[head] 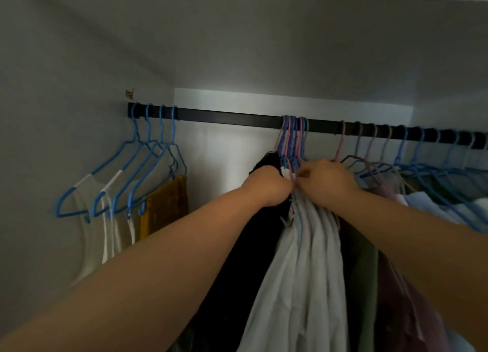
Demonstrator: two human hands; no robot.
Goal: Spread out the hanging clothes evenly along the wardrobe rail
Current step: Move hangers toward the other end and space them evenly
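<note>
A black wardrobe rail (227, 118) runs from the left wall to the right edge. Several hangers (294, 137) in blue, pink and purple are bunched tight at its middle, carrying white garments (303, 267) and a black garment (261, 246). My left hand (266, 186) grips the left side of this bunch just below the hooks, against the black garment. My right hand (326, 180) pinches the bunch from the right, fingertips touching the hangers. At the far left hang several blue hangers (137, 166) with pale tops and a mustard cloth (165, 206).
To the right, many more hangers (412, 153) with pale, pink and green clothes crowd the rail up to the frame edge. A bare stretch of rail lies between the left group and the middle bunch. Grey wardrobe walls and a top panel (237, 48) enclose the space.
</note>
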